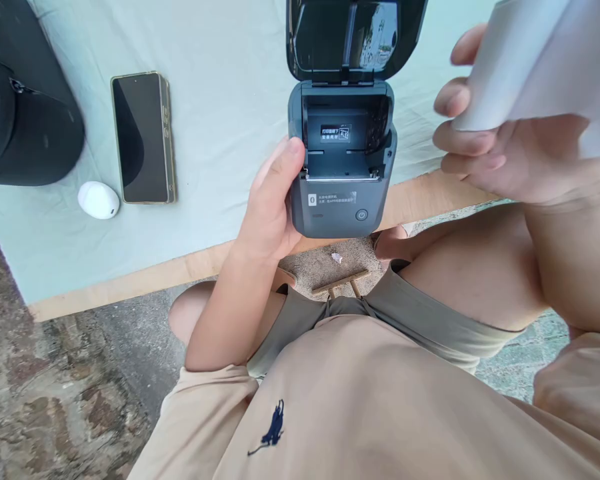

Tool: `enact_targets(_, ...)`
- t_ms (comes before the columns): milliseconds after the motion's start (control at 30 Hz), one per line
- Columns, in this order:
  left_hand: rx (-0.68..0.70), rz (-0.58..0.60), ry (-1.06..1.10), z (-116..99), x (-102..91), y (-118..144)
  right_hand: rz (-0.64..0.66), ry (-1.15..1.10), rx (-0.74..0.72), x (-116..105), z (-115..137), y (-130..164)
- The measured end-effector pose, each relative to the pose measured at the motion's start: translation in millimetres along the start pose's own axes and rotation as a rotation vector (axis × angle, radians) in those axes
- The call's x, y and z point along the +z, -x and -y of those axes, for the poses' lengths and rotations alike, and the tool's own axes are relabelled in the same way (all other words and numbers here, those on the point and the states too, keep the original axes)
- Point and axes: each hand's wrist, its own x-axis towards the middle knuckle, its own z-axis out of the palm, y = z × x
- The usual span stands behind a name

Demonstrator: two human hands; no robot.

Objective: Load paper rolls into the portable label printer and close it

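Observation:
My left hand (pixel 273 197) grips the left side of a dark portable label printer (pixel 340 207), thumb on its upper edge. The printer's lid (pixel 350 40) is swung up, and no roll shows in its paper bay. A small printed label sits on the bay's back wall, and a power button is at the lower right of the front. Off to the right and raised above the table, my right hand (pixel 520 150) holds a white paper roll (pixel 515 67) with a loose sheet trailing from it. The right edge of the frame cuts off the sheet.
A smartphone (pixel 141 137) lies on the pale tablecloth (pixel 215 120) to the left. Beside it is a small white rounded case (pixel 99 200). A black bag (pixel 30 100) stands at the far left. The table's wooden edge (pixel 130 290) runs just in front of my lap.

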Motion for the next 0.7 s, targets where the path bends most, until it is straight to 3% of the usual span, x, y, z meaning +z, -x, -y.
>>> enact_targets(67,-0.013,0.010,-0.023,-1.1,-0.5,-1.1,0.039,-0.194,0.091,1.5,-6.6,-1.8)
enact_targets(233,-0.006,-0.004,-0.093,0.3,-3.8,-3.5,-0.148,-0.071,-0.065,25.8,-3.2,0.6)
enact_targets(367,0.003,0.016,-0.046,1.5,-4.4,-3.8,-0.213,0.315,-0.219,32.1,2.7,9.8)
enact_targets(467,-0.020,0.045,0.010,-0.1,-3.7,-3.2,-0.161,0.674,-0.372,29.6,3.2,15.3)
enact_targets(533,-0.027,0.044,0.014,-1.8,-2.8,-2.7,-0.156,0.789,-0.427,27.7,2.2,16.0)
enact_targets(600,-0.040,0.026,-0.002,-3.5,-1.6,-2.1,-0.191,0.863,-0.369,27.2,1.2,14.3)
enact_targets(700,-0.077,0.006,-0.011,-4.7,-0.8,-1.6,-0.194,0.937,-0.157,29.6,0.3,8.7)
